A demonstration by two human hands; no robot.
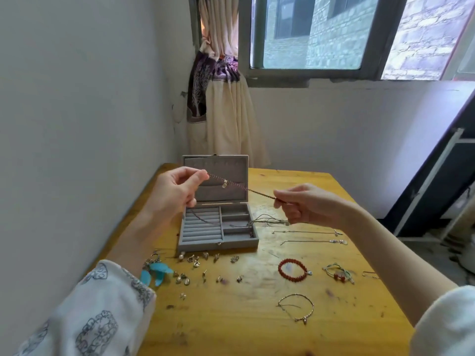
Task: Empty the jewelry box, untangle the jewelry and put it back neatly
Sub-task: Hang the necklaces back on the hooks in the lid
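A grey jewelry box (pixel 218 244) stands open at the far side of the wooden table (pixel 257 317). Above it, a thin dark beaded chain (pixel 239 186) with a small silver charm is stretched in the air. My left hand (pixel 177 191) pinches its left end and my right hand (pixel 303 204) pinches its right end. Dark cords (pixel 267 219) trail from the box's right compartments over its edge. On the table lie a red bead bracelet (pixel 293 270), a green cord bracelet (pixel 339 273), a silver bracelet (pixel 298 307) and two thin chains (pixel 308 237).
Several small earrings (pixel 205 268) are spread in front of the box, with a turquoise piece (pixel 158 272) at the left table edge. A white wall runs along the left. A curtain (pixel 226 111) and a window stand behind the table.
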